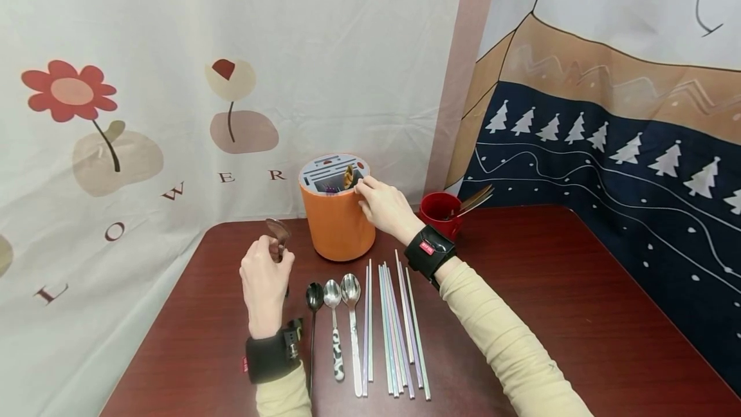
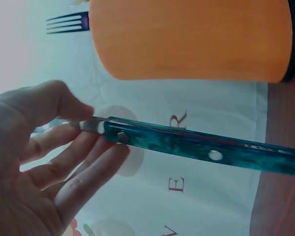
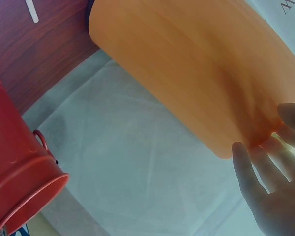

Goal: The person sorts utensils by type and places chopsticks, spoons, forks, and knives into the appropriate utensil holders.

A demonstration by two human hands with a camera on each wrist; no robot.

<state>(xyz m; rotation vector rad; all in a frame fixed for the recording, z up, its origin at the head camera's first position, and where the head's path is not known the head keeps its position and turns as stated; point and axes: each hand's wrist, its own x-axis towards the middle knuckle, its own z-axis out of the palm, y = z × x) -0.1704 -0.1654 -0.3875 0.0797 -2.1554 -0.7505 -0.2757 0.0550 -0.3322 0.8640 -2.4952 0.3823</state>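
Note:
In my left hand (image 1: 262, 275) a spoon (image 1: 278, 230) is pinched near its neck, bowl up and handle down. Its teal handle (image 2: 206, 150) with metal rivets slants across the left wrist view. Behind it stands an orange utensil holder (image 1: 336, 227), its top marked with dark strips and an opening. A golden utensil end (image 1: 348, 176) sticks out of that opening. My right hand (image 1: 388, 206) holds the holder's upper right rim, thumb against the outer wall, fingertips beside the golden end. In the left wrist view a purple-necked fork (image 2: 69, 22) juts from the holder's top.
On the brown table (image 1: 521, 275) lie a black spoon (image 1: 314, 298), a spoon with a spotted handle (image 1: 338, 352), a larger silver spoon (image 1: 350, 291) and several pale iridescent chopsticks (image 1: 396, 333). A red cup (image 1: 437, 208) holding utensils (image 1: 477, 200) stands right of the holder. Printed curtains (image 1: 359, 69) hang behind.

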